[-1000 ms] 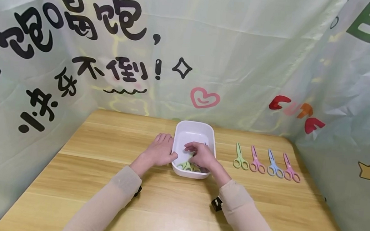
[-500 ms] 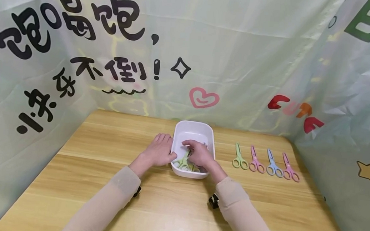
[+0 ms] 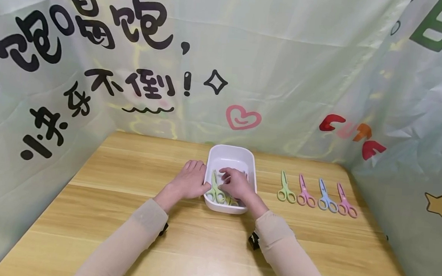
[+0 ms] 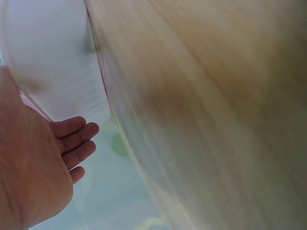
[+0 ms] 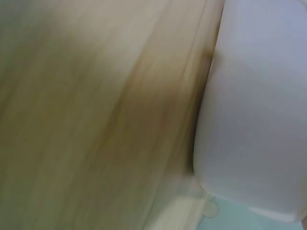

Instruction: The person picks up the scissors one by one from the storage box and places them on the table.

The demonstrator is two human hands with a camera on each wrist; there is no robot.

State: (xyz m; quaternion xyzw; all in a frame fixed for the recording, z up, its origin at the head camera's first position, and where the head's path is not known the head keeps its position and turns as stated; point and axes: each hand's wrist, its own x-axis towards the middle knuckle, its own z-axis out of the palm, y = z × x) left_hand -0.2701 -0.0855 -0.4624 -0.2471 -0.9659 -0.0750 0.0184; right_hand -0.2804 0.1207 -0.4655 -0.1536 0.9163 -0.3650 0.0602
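A white plastic box [image 3: 232, 152] stands on the table, with scissors inside its near half. My left hand [image 3: 190, 179] lies along the box's left side, fingers extended, thumb at the rim; the left wrist view shows the same hand [image 4: 43, 163] against the white wall. Inside the box, my right hand [image 3: 237, 184] has loosely bent fingers, with the thumb beside a pair of green scissors [image 3: 216, 190]. Those scissors lie along the left wall, blades pointing away. Yellow-green handles [image 3: 232, 201] show below the hand, which covers the other contents. The right wrist view shows only the box's outer wall [image 5: 254, 110].
Right of the box, a row of scissors lies on the wooden table [image 3: 212, 257]: green [image 3: 285, 189], pink [image 3: 305, 193], blue [image 3: 326, 198] and another pink pair [image 3: 345, 202]. A printed cloth [image 3: 294, 74] hangs behind and at both sides.
The green scissors inside the box have shifted left and now lie along its left wall. My right hand moved slightly with them, and its fingers now sit to their right. The left hand stays put.
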